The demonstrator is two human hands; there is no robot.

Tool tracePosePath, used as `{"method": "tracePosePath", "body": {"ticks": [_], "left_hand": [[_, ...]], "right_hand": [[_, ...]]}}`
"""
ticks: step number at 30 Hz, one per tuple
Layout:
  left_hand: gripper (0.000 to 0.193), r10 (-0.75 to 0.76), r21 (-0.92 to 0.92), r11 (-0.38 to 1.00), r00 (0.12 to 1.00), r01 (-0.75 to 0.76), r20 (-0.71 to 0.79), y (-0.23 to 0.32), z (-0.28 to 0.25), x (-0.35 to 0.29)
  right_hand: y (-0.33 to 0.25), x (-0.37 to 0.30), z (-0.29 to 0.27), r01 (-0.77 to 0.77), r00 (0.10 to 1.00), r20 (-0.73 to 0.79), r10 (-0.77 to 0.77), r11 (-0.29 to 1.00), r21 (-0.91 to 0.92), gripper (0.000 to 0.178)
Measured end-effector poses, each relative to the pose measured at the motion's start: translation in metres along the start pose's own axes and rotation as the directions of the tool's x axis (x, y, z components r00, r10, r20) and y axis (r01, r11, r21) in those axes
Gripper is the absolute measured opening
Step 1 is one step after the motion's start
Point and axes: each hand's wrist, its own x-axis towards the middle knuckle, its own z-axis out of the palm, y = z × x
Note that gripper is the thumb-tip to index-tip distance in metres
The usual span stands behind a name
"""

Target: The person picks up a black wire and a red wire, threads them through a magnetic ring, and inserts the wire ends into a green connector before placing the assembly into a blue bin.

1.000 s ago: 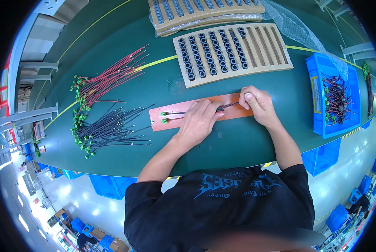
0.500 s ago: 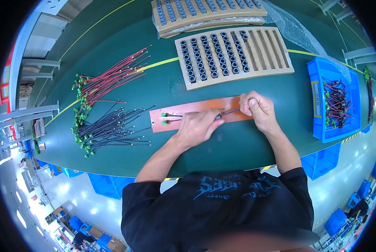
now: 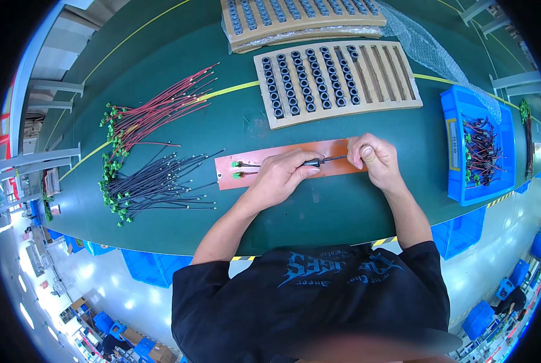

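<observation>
My left hand (image 3: pixel 280 176) is closed around a small black cylindrical piece (image 3: pixel 311 162), whose end shows between thumb and forefinger. A thin dark wire (image 3: pixel 335 158) runs from that piece to my right hand (image 3: pixel 374 158), which is closed on the wire's other end. Both hands are just above a long orange-brown board (image 3: pixel 244 158). At the board's left end lie two green connectors (image 3: pixel 236 164) with short black leads that pass under my left hand. What lies inside each fist is hidden.
Left of the board lie red wires (image 3: pixel 161 112) and black wires (image 3: pixel 161 181) with green connectors. Behind stands a cardboard tray (image 3: pixel 373 78) with rows of black ring-shaped parts, and further back stacked trays (image 3: pixel 306 30). At right is a blue bin (image 3: pixel 455 181) of wires, near bubble wrap (image 3: pixel 430 51).
My left hand has shifted slightly to the left and away from me, and more of the black cylindrical piece shows. My right hand stays nearly in place, still holding the wire.
</observation>
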Motion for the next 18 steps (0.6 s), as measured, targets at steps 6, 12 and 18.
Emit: {"method": "tracePosePath", "body": {"ticks": [6, 12, 18], "left_hand": [[0.028, 0.044, 0.009, 0.999, 0.999, -0.044, 0.005, -0.005, -0.004, 0.0], [0.024, 0.102, -0.067, 0.992, 0.995, -0.103, -0.017, -0.004, -0.012, 0.002], [0.027, 0.054, -0.144, 0.986, 0.972, -0.089, -0.23, 0.0, -0.006, -0.008]], "right_hand": [[-0.002, 0.005, 0.003, 0.123, 0.992, 0.022, -0.122, 0.991, -0.048, 0.034], [-0.003, 0.013, 0.005, 0.145, 0.989, 0.037, -0.145, 0.989, 0.001, 0.034], [-0.002, 0.011, 0.029, -0.071, 0.971, -0.214, 0.109, 0.981, 0.179, 0.03]]}}
